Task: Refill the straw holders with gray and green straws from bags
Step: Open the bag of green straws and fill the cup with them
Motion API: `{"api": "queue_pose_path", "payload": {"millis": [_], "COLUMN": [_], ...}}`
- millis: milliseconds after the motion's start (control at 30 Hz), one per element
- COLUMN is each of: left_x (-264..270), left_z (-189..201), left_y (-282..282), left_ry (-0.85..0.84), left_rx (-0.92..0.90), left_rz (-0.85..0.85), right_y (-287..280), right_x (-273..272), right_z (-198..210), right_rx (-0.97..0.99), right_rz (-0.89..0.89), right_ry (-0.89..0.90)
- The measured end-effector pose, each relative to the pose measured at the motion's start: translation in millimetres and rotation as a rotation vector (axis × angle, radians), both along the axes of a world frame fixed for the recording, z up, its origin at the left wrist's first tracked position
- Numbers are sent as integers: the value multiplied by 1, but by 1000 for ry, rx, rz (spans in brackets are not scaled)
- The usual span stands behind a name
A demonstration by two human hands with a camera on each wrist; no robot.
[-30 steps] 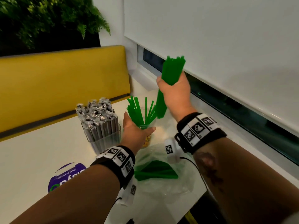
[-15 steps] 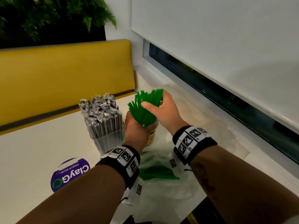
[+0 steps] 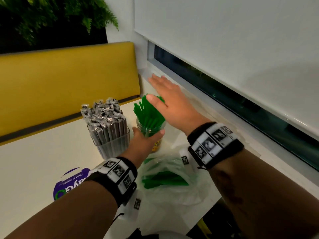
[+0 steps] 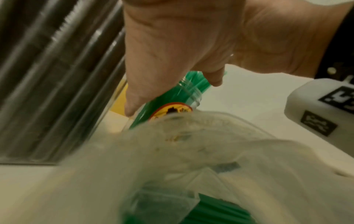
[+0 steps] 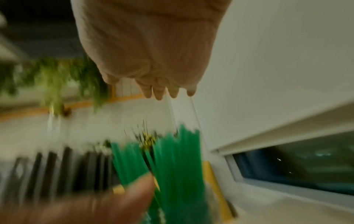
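Near the worktop's far right corner, the left hand [image 3: 144,144] grips a clear jar [image 3: 150,129] packed with green straws [image 3: 148,112]; the right hand [image 3: 170,102] hovers flat and open-fingered over their tips.

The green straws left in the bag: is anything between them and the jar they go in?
Mostly the thin clear plastic bag itself, wrapped over the loose green straws. The round clear jar stands just behind it, already crowded with straws, with the flat right hand over its top.
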State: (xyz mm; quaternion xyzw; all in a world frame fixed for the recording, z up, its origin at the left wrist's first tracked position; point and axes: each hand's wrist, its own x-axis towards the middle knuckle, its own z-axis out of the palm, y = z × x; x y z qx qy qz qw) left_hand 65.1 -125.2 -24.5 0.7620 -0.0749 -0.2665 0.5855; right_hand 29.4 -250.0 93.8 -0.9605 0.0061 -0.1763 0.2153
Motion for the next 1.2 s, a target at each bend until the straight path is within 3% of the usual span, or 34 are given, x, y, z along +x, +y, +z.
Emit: {"api": "queue_pose_path", "payload": {"millis": [67,100,167,200,267,367,433,533,667,800,867,1000,1200], "left_x": [-13,-21,-30,-30,-27,-24,-23,-23,-27,-29,-28,-26,-22], "left_z": [-1,-2,-14,-25,-43,-57,-58,-53,-49,-50,-52,-52,-56], "left_y": [17,27,41,45,48,47,47,46,45,51,50,45,43], "left_ry": [58,57,3,-80,-261,-401,-455,-461,-267,120,159,56,-209], "left_rx": [17,31,92,175,464,683,699,642,500,195,143,218,332], "left_rz": [-185,-298,-478,-528,-597,-552,-511,-501,-467,-148,-79,-59,-95], "right_y": [6,10,19,30,46,53,49,46,44,40,38,34,31], "right_x": [-30,-46,-74,-86,-100,-100,-103,-110,-109,-108,-111,-110,-112], "right_z": [14,18,0,-17,-61,-130,-152,-164,-169,-165,-168,-174,-175], "right_rx": [152,205,176,72,-86,-236,-271,-277,-267,-200,-169,-139,-99], "right_rz": [22,54,191,271,318,177,90,81,69,104,89,109,39], "right_ry": [-170,-106,234,350,404,458,529,461,362,294,251,205,349]}}
